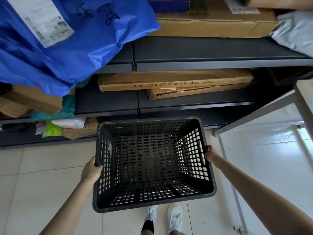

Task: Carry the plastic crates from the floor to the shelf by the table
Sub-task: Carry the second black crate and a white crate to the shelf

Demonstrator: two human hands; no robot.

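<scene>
Now carrying | left hand (pixel 91 170) and right hand (pixel 211 154) are clamping opposite rims of empty black plastic crate (pixel 152 163), held over floor near dark shelf (pixel 194 106) | keeping it level, aiming for bare shelf space left of cardboard boxes (pixel 174 83).

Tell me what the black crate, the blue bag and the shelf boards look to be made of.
Black crate: moulded plastic, matte, judging by its perforated grid walls. Blue bag: thin glossy plastic film, creased and shiny. Shelf boards: dark, matte, thin-edged, probably painted metal, though laminate is possible.
</scene>
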